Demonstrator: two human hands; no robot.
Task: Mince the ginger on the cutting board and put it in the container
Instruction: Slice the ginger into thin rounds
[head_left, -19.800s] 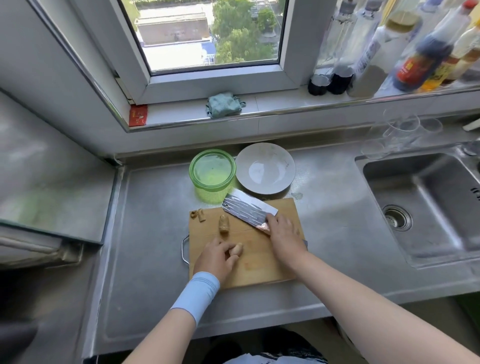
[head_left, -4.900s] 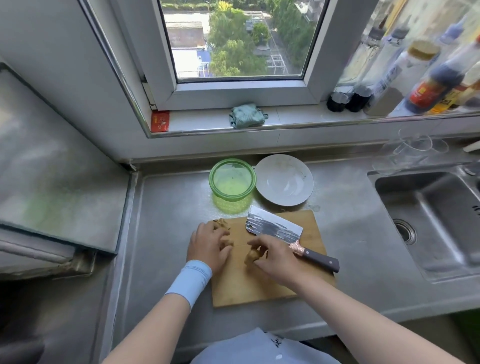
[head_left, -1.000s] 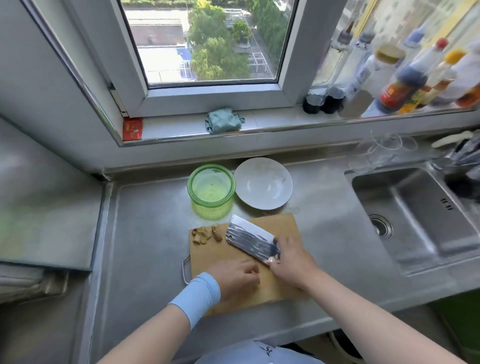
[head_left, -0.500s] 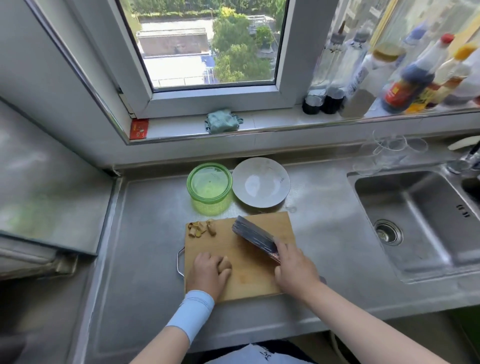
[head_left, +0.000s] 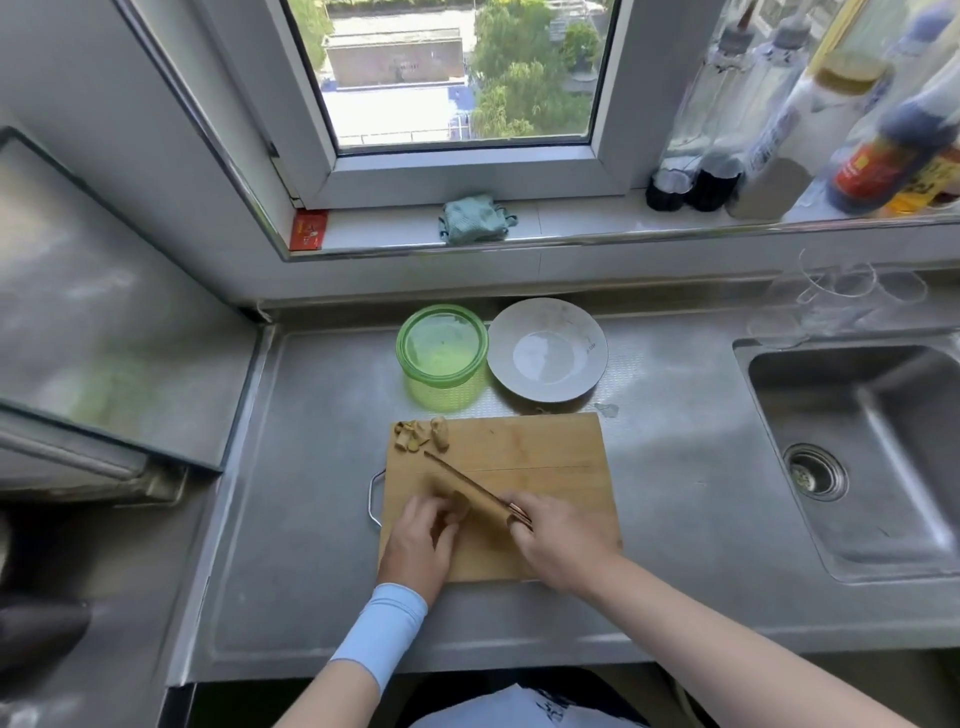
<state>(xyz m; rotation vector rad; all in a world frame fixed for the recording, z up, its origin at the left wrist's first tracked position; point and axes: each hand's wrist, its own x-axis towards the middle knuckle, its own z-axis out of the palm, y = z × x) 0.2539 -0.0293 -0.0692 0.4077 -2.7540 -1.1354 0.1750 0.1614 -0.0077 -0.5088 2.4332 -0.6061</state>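
Observation:
A wooden cutting board (head_left: 545, 457) lies on the steel counter. My left hand (head_left: 421, 540) pins a piece of ginger (head_left: 460, 503) on the board's near left part. My right hand (head_left: 558, 540) grips the cleaver (head_left: 467, 486), whose blade stands edge-down right beside the ginger, against my left fingers. Several ginger scraps (head_left: 421, 435) sit at the board's far left corner. A green glass container (head_left: 442, 353) stands open behind the board.
A white plate (head_left: 548, 349) sits to the right of the container. The sink (head_left: 857, 457) is at the right, with clear glasses (head_left: 836, 301) behind it. Bottles (head_left: 779, 104) and a green cloth (head_left: 475, 218) rest on the windowsill. A steel lid surface (head_left: 104, 322) is at the left.
The cleaver has turned from lying flat to edge-down and moved toward my left hand. My left hand has stayed on the ginger piece at the near left of the board.

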